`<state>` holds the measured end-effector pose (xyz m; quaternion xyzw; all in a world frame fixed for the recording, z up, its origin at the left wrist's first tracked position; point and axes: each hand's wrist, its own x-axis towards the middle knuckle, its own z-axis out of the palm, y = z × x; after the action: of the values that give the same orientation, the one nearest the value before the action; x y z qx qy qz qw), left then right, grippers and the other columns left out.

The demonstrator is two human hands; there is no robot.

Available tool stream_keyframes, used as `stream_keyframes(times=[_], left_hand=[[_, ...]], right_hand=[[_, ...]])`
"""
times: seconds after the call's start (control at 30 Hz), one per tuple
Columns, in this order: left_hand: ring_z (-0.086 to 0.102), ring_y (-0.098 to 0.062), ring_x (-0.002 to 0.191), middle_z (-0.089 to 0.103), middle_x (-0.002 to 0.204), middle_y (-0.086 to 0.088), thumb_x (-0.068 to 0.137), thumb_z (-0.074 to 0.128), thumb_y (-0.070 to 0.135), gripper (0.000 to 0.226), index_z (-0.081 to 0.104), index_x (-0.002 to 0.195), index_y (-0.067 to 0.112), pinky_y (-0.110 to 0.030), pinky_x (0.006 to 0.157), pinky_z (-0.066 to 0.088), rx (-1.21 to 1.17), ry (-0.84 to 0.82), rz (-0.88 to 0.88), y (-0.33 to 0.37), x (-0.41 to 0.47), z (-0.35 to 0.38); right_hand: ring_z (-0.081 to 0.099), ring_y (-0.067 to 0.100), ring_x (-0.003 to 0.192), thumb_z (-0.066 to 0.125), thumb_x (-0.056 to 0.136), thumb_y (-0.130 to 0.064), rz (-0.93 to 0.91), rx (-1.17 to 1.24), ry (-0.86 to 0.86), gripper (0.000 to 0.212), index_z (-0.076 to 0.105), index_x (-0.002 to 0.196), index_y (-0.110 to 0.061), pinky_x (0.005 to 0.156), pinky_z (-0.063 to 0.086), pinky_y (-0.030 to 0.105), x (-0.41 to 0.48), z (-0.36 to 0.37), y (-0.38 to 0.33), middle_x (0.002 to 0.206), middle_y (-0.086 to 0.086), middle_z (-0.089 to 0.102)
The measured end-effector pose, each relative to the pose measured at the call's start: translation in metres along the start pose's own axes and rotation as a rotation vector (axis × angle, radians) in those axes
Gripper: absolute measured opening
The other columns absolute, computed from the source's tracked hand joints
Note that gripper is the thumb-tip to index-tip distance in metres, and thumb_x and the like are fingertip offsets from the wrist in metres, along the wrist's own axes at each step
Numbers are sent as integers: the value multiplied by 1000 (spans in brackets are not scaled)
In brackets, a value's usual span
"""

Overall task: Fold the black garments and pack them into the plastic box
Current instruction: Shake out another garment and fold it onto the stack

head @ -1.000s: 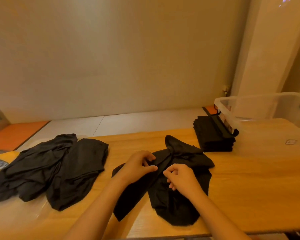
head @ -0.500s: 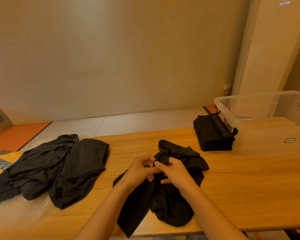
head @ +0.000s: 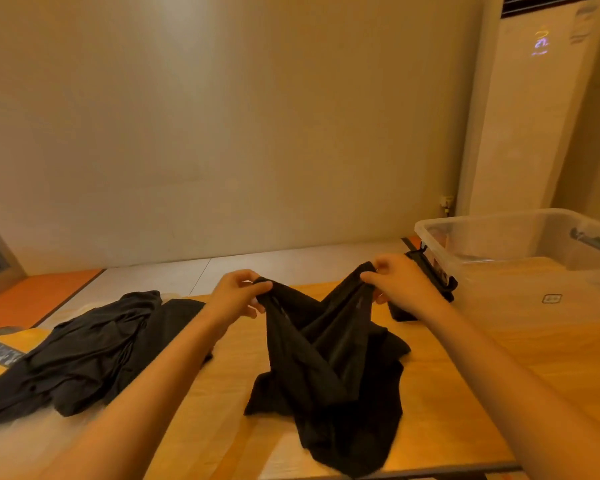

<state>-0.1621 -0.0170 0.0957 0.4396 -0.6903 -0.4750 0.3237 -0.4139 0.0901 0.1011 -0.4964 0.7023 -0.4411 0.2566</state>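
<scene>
While the left hand (head: 238, 294) and right hand (head: 397, 284) each pinch a corner of one black garment (head: 329, 368), its folding has barely begun; a heap (head: 84, 348) waits, and the plastic box (head: 520, 244) looks empty.

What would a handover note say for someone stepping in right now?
Left hand and right hand each pinch a top corner of one black garment, lifted, its lower part on the wooden table.
Unfolded pile lies at the left.
Folded stack sits beside the plastic box, mostly hidden.
Done: some folding. Left: fold this one, the pile, then pack.
</scene>
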Motion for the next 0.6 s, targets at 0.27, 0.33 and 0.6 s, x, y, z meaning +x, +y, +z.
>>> stream_keyframes(times=[0.27, 0.33, 0.6], left_hand=[[63, -22, 69, 64, 95, -23, 95, 54, 4, 14, 54, 82, 9, -23, 58, 55, 108, 486, 155, 75, 36, -118], [62, -22, 71, 61, 101, -23, 96, 52, 6, 16, 53, 81, 12, -24, 60, 56, 9, 561, 191, 104, 39, -138], [68, -20, 84, 63, 101, -10, 98, 50, 8, 11, 57, 91, 13, -19, 63, 58, -407, 555, 350, 205, 27, -154]], right_hand=[[58, 10, 36, 45, 96, 1, 3, 51, 406, 12, 57, 99, 4, 37, 49, 19, 46, -129, -36, 70, 17, 61], [58, 10, 34, 45, 97, 0, -18, 151, 416, 10, 54, 95, -1, 35, 47, 19, 48, -142, -56, 64, 14, 61], [64, 10, 43, 35, 99, -2, -170, 719, 425, 23, 55, 95, -12, 41, 49, 16, 47, -182, -147, 63, 6, 66]])
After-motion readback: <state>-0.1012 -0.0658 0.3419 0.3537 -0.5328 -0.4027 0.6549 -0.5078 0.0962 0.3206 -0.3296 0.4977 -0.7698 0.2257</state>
